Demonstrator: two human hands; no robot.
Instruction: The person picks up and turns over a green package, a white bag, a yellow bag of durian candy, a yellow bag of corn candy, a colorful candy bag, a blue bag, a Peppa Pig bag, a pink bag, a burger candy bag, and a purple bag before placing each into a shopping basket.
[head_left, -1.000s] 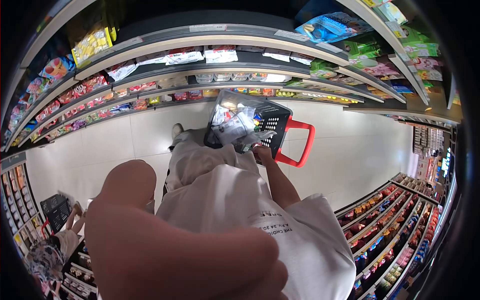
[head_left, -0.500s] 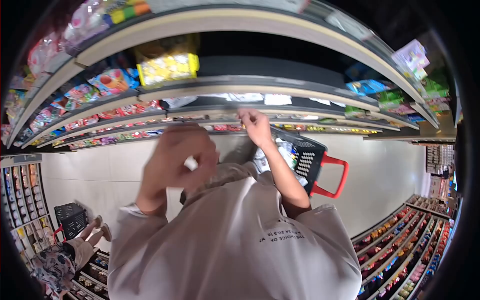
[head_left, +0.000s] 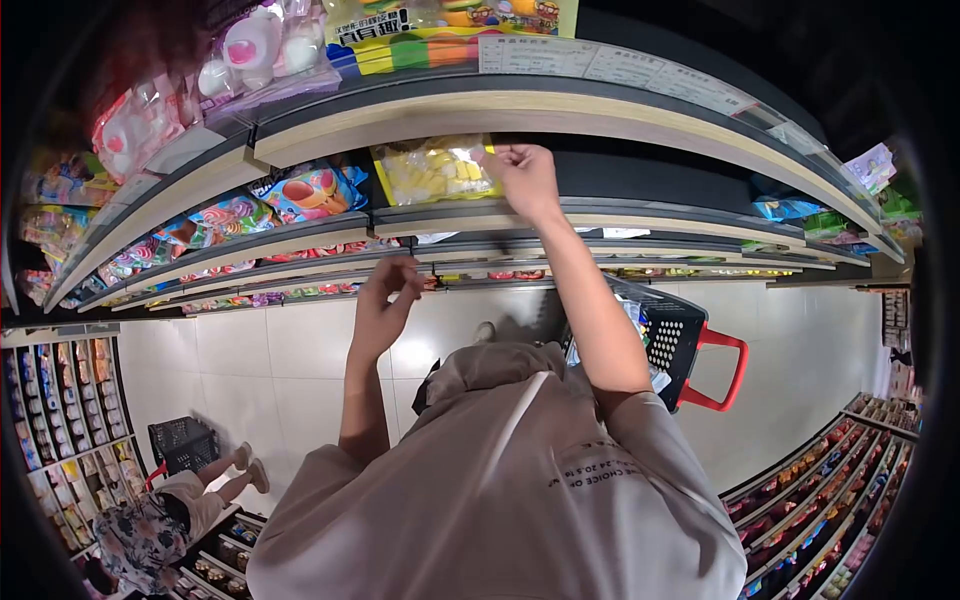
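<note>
the right hand (head_left: 530, 182) touches the yellow bag (head_left: 432, 172), grip unclear. the left hand (head_left: 386, 308) curls half-open. the shirt (head_left: 490, 480) shows "choice".

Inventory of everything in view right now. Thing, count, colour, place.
yellow bag: 1, yellow and clear, shelf ahead
blue packet: 1, mostly blue, left of yellow bag
upper packs: several, mixed colours, top left to centre
price labels: several, white, upper shelf edge
shelving: several tiers, dark, pale edges, ahead
near basket: 1, black, red handle, right; contents partly hidden
far basket: 1, black, lower left
other person: 1, patterned top, lower left
stocked rack: 1, mixed colours, lower right
floor: 1, pale, below
shirt: 1, grey-beige, bottom centre
left hand: 1, bare, centre-left, looks empty
right hand: 1, bare, at yellow bag's right edge
</note>
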